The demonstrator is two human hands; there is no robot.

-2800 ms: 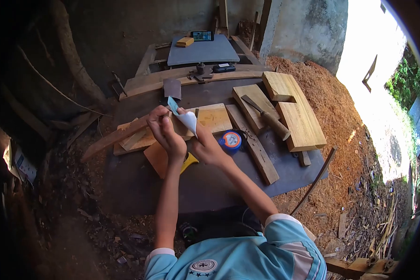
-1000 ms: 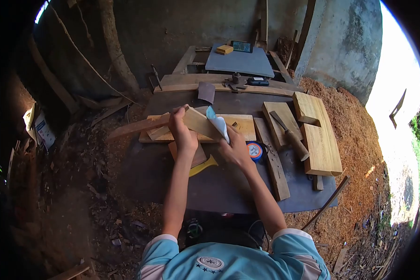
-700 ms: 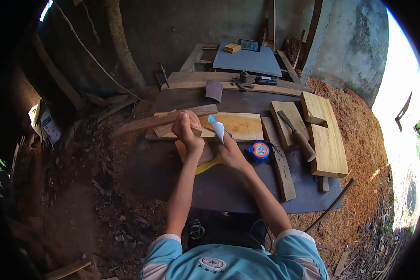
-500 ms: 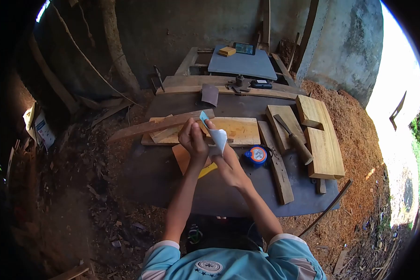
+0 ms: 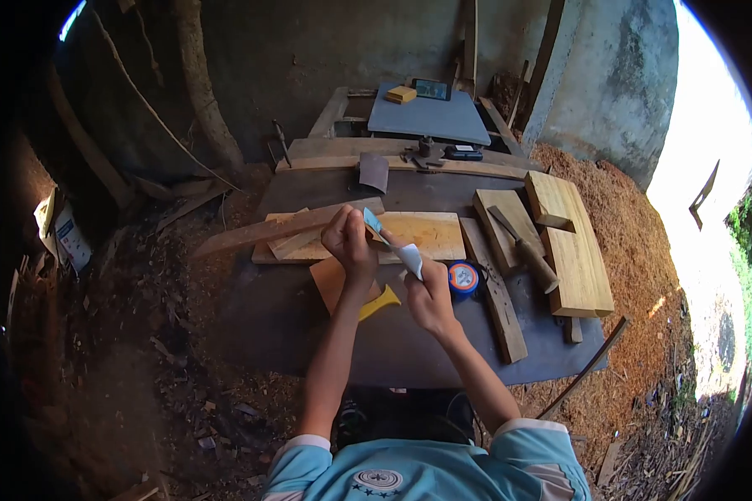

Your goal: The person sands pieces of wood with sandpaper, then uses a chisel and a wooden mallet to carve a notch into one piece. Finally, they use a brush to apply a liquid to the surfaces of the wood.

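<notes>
We are recording a small black case point(image 5: 463, 153) sitting near the far edge of the tabletop point(image 5: 409, 359); we are not able to tell its contents. Behind it, a blue-grey panel point(image 5: 430, 121) is carrying a phone point(image 5: 432, 90) and a yellowish block point(image 5: 400, 94), set side by side. The round blue-and-orange tape measure point(image 5: 463, 277) is lying just beside the right hand in the view.

We are finding the sheet point(image 5: 410, 257) between the hands, above the tabletop: it is showing blue-green at its far end and white at its near end, and it is curling over the right fingers. We are seeing part of a small wooden piece at the left hand, its shape mostly hidden.

We are holding the left hand point(image 5: 349, 244) closed, fingers curled about that piece, thumb uppermost. The right hand point(image 5: 430, 296) is pinching the sheet, its index finger reaching toward the left hand. Both forearms are extending forward and converging.

Under and beyond the hands, a pale board point(image 5: 430, 236) is lying flat, with a reddish-brown strip point(image 5: 267, 230) crossing its left part. A yellow handle point(image 5: 380, 302) is showing between the forearms. To the right, a chisel point(image 5: 536, 263) is resting near a notched block point(image 5: 578, 259).
</notes>
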